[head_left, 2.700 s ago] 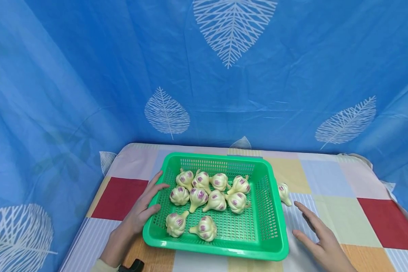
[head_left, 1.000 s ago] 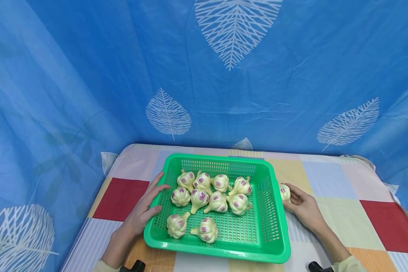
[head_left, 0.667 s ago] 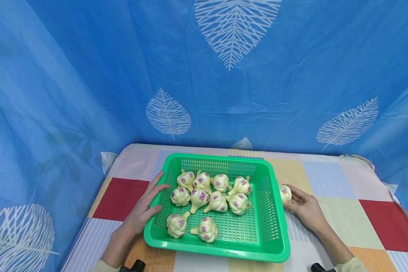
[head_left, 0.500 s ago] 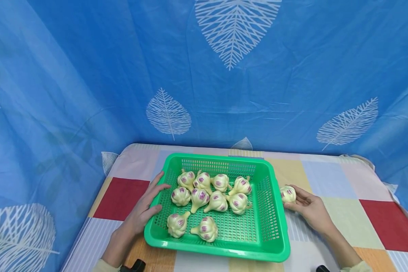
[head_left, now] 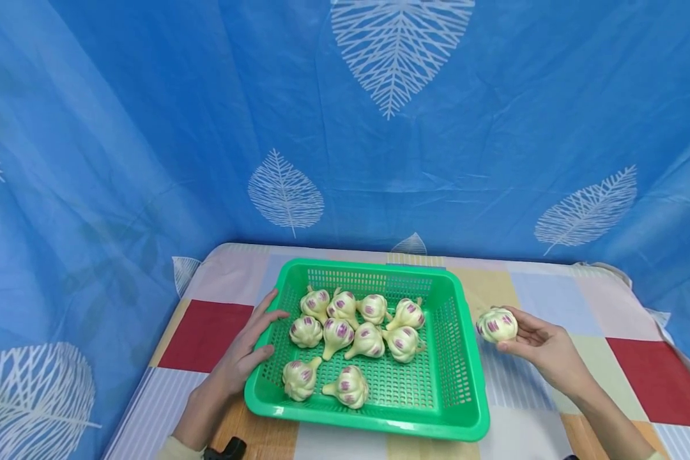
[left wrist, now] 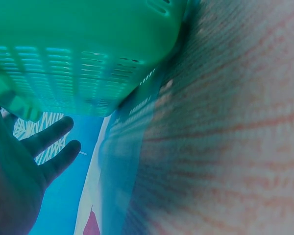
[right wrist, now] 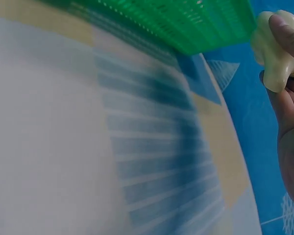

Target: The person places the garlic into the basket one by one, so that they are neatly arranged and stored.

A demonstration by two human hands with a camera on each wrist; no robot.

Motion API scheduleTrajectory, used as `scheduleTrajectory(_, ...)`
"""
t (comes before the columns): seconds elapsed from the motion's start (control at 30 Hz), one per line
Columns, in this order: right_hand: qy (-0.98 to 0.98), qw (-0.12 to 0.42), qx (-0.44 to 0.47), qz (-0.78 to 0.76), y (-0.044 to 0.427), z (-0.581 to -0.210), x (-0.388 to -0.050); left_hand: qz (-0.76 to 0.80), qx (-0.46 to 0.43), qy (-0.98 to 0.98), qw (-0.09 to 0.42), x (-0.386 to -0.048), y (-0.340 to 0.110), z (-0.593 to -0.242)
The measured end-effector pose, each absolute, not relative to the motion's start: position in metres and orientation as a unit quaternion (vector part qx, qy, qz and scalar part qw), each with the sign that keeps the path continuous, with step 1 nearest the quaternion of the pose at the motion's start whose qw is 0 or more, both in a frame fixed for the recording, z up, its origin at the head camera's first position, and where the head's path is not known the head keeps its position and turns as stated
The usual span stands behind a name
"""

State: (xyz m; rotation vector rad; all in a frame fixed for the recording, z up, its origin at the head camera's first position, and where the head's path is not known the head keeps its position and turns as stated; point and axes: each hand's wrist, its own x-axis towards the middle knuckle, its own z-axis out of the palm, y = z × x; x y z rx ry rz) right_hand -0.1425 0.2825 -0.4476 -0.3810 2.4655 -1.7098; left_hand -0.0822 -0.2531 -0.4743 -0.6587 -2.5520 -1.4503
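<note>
A green plastic basket point(head_left: 374, 425) with slotted walls stands on the table, several garlic bulbs point(head_left: 337, 333) lying in its left and back parts. My left hand point(head_left: 238, 354) rests at the basket's left rim, fingers spread and straight; the left wrist view shows the same hand point(left wrist: 24, 171) beside the slotted wall. To the right of the basket, my right hand point(head_left: 552, 351) holds one garlic bulb point(head_left: 497, 324) between thumb and fingers, raised above the cloth. In the right wrist view the bulb point(right wrist: 274, 49) has its stem pointing down, with the thumb across it.
A patchwork tablecloth point(head_left: 598, 370) covers the table. Behind and to the left hangs a blue curtain point(head_left: 466, 140) with white leaf prints, close to the table's back edge. A black strap piece point(head_left: 230, 448) shows at my left wrist.
My right hand, first open near the bulb lying right of the basket, has gripped it, lifted it and drawn it a little rightward. My left hand and the basket have stayed nearly still.
</note>
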Motion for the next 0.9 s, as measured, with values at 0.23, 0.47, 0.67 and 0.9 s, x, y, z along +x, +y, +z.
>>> scheduleTrajectory(0.23, 0.788, 0.080, -0.178, -0.584, 0.270, -0.425, -0.146, -0.481, -0.217, -0.847, 0.065, -0.082, -0.254, -0.474)
scheduleTrajectory(0.47, 0.737, 0.129, -0.235, -0.621, 0.248, -0.416, -0.147, -0.482, -0.216, -0.847, 0.066, -0.082, -0.253, -0.475)
scheduleTrajectory(0.67, 0.708, 0.193, -0.263, -0.627, 0.229, -0.419, -0.144, -0.487, -0.214, -0.845, 0.064, -0.082, -0.252, -0.475)
scheduleTrajectory(0.9, 0.690, 0.234, -0.283, -0.624, 0.209, -0.416, -0.140, -0.484, -0.216, -0.845, 0.073, -0.082, -0.252, -0.476)
